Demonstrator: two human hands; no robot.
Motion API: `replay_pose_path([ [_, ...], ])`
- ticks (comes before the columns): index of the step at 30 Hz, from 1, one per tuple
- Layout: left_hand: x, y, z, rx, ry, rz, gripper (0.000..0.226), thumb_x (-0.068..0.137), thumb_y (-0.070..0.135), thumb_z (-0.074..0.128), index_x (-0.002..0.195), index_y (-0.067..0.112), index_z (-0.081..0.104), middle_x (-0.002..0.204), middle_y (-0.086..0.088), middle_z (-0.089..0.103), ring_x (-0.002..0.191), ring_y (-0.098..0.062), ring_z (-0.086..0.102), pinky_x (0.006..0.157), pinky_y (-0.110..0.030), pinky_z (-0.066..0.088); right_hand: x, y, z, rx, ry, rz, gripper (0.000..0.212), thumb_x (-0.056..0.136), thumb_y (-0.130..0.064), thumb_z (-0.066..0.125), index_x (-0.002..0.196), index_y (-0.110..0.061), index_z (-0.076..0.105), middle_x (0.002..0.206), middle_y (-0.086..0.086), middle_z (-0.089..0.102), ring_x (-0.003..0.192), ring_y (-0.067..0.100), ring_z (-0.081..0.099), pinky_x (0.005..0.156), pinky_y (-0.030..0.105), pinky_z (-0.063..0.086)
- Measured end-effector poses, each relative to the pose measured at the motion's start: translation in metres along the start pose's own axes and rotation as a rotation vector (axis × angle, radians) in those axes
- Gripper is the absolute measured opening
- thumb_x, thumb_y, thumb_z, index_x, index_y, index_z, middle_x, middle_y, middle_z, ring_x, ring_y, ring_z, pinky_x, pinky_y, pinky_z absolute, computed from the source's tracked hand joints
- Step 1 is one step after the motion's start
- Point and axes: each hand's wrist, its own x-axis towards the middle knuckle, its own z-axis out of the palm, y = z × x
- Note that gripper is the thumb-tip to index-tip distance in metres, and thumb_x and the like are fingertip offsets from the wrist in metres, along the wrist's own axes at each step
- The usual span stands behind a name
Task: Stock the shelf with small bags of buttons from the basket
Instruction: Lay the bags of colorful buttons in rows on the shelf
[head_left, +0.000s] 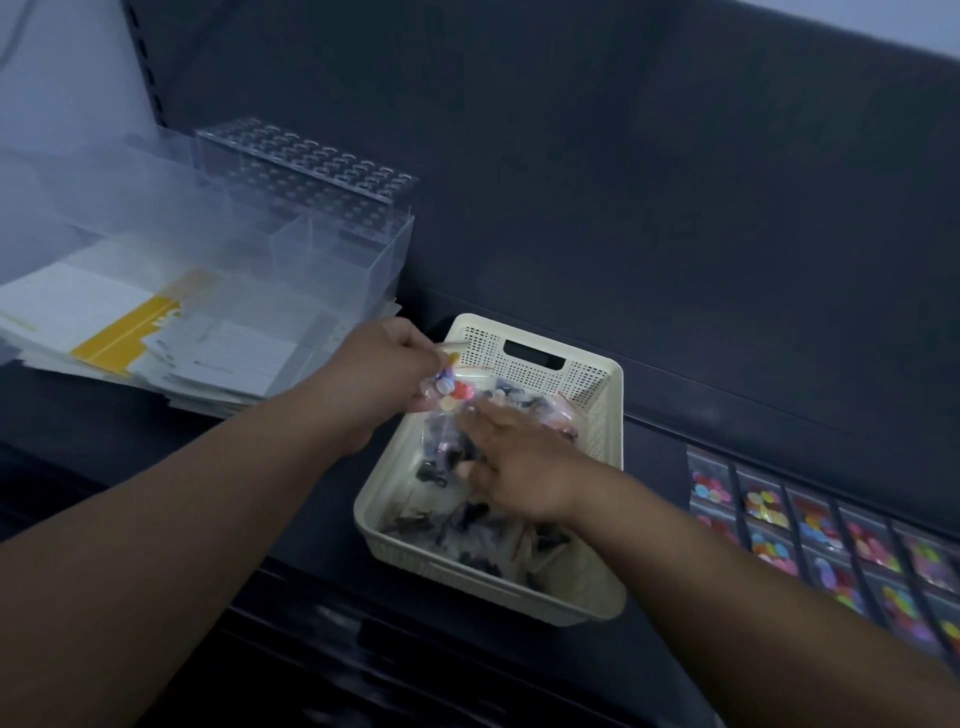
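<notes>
While left hand (387, 364) pinches a button bag (449, 387) over the cream basket (587, 376), right hand (514, 467) lies among loose bags (457, 519) inside, grip unclear

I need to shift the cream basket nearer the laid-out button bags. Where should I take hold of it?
Grip the handle slot cut into the far end wall of the basket, reaching from above and hooking fingers through it. The side walls show only fine perforations, so likely offer less hold.

Dim light — dark back panel (571, 156), pale wall (62, 62) at upper left.
</notes>
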Motion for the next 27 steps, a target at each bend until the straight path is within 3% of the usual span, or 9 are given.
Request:
replay_pose_path([
  [5,0.007,0.0,0.001,0.056,-0.027,0.015,0.015,0.086,0.004,0.06,0.073,0.009,0.058,0.078,-0.012,0.063,0.066,-0.014,0.058,0.07,-0.028,0.055,-0.013,0.0,0.01,-0.05,-0.188,-0.034,0.064,0.097,-0.049,0.032,0.15,-0.029,0.003,0.159,-0.005,-0.006,0.146,0.026,-0.003,0.118,0.045,0.008],
  [7,0.009,0.001,0.003,0.045,-0.059,0.008,0.015,0.086,0.003,0.059,0.073,0.01,0.057,0.074,-0.009,0.063,0.065,-0.013,0.059,0.067,-0.026,0.056,-0.018,0.002,0.005,0.0,-0.131,-0.04,0.061,0.097,-0.048,0.032,0.15,-0.029,0.006,0.159,-0.003,-0.005,0.146,0.027,-0.003,0.118,0.045,0.008],
  [10,0.014,0.004,0.009,0.036,-0.081,-0.005,0.014,0.088,0.006,0.06,0.075,0.011,0.057,0.081,-0.01,0.064,0.072,-0.017,0.062,0.065,-0.026,0.055,-0.003,0.014,-0.001,0.015,-0.043,0.144,0.066,0.094,-0.055,0.03,0.15,-0.029,0.005,0.159,0.005,-0.009,0.145,0.031,-0.005,0.117,0.048,0.007],
  [15,0.02,0.003,0.018,0.048,-0.061,0.003,0.012,0.087,0.007,0.061,0.076,0.008,0.058,0.081,-0.011,0.066,0.071,-0.018,0.063,0.062,-0.023,0.058,-0.006,0.011,0.015,-0.096,-0.137,0.138,0.08,0.087,-0.065,0.033,0.15,-0.024,0.004,0.158,0.011,-0.001,0.144,0.035,-0.004,0.116,0.048,0.006],
  [17,0.021,0.002,0.018,0.042,-0.058,0.008,0.009,0.088,0.006,0.06,0.079,0.006,0.058,0.083,-0.011,0.068,0.068,-0.015,0.065,0.061,-0.021,0.058,-0.014,0.007,0.015,-0.066,-0.145,0.065,0.075,0.09,-0.06,0.036,0.149,-0.019,0.011,0.158,0.009,0.003,0.144,0.032,0.0,0.117,0.046,0.009],
  [19,0.022,0.001,0.017,0.032,-0.067,0.009,0.007,0.089,0.007,0.06,0.082,0.005,0.059,0.085,-0.01,0.069,0.061,-0.007,0.068,0.06,-0.019,0.057,-0.019,0.007,0.007,0.064,-0.063,-0.022,0.054,0.094,-0.047,0.04,0.138,-0.016,0.036,0.149,0.011,0.03,0.137,0.029,0.026,0.112,0.044,0.025],
  [21,0.022,0.0,0.016,0.014,-0.074,0.006,0.007,0.089,0.006,0.059,0.082,0.004,0.058,0.084,-0.01,0.068,0.056,-0.004,0.068,0.059,-0.019,0.057,-0.017,0.011,-0.004,0.168,0.097,-0.035,0.031,0.093,-0.029,0.045,0.119,-0.014,0.053,0.126,0.011,0.052,0.116,0.027,0.048,0.098,0.035,0.04],
  [24,0.023,-0.001,0.016,0.028,-0.064,0.001,0.006,0.088,0.006,0.06,0.083,0.002,0.06,0.087,-0.012,0.069,0.068,-0.011,0.068,0.06,-0.02,0.058,-0.004,0.03,-0.022,0.087,0.267,0.123,0.028,0.09,-0.016,0.047,0.116,-0.013,0.055,0.115,0.011,0.059,0.103,0.028,0.056,0.078,0.026,0.041],
  [27,0.023,-0.002,0.016,0.041,-0.062,0.004,0.007,0.089,0.007,0.06,0.083,0.003,0.06,0.09,-0.013,0.068,0.077,-0.017,0.069,0.059,-0.021,0.056,0.013,0.046,-0.037,0.017,0.244,0.265,0.025,0.088,-0.012,0.049,0.113,-0.011,0.054,0.113,0.011,0.061,0.102,0.028,0.058,0.072,0.024,0.039],
])
